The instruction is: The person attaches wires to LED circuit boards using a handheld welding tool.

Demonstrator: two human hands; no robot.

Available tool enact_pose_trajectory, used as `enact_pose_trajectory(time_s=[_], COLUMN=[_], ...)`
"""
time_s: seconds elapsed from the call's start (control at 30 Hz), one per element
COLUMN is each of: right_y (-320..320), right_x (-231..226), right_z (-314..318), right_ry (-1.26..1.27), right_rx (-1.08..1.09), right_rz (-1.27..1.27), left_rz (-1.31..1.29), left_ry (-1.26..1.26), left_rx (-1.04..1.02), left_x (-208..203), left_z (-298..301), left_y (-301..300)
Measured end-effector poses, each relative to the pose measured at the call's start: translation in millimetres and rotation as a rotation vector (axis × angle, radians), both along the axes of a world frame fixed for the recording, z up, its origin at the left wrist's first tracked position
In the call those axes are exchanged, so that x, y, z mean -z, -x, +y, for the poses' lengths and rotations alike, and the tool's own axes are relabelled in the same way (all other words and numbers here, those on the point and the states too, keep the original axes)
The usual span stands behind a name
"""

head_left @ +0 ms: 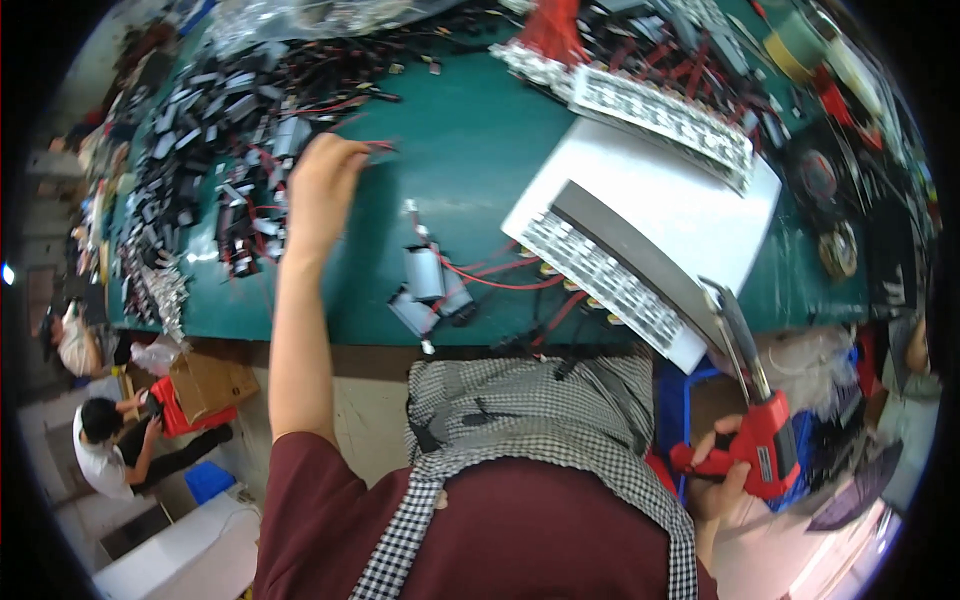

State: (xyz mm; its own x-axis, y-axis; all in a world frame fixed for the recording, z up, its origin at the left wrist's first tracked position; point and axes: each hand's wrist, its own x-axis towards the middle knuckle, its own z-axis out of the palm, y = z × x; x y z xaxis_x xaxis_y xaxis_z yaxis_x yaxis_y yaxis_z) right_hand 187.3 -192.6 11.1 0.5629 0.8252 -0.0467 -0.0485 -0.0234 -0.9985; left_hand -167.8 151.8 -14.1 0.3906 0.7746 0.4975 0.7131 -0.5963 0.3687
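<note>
My table has a green top and its near edge runs just above my lap. On its left part lies a wide heap of small black parts with thin red wires tangled through them. Near the middle, close to the edge, sit a few small grey parts joined by red wires. To the right lies a white board, carrying a long grey rack of small white pieces. Farther back lies a second such strip, and beside it a bundle of red wires.
</note>
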Motion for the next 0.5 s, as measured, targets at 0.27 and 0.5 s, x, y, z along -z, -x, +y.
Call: enact_pose_trajectory(time_s=[0.27,0.5], right_y=[-2.1,-8.0], right_x=[-2.1,-10.1], right_z=[2.1,3.8], right_ry=[-0.007,0.002], right_rx=[-0.042,-0.126], right_rz=[0.082,0.147], left_rz=[-0.76,-1.083], left_ry=[0.361,0.585], left_rx=[-0.227,0.069], left_x=[-49.2,-67.1], left_z=[10.4,11.1], left_y=[32.1,50.7])
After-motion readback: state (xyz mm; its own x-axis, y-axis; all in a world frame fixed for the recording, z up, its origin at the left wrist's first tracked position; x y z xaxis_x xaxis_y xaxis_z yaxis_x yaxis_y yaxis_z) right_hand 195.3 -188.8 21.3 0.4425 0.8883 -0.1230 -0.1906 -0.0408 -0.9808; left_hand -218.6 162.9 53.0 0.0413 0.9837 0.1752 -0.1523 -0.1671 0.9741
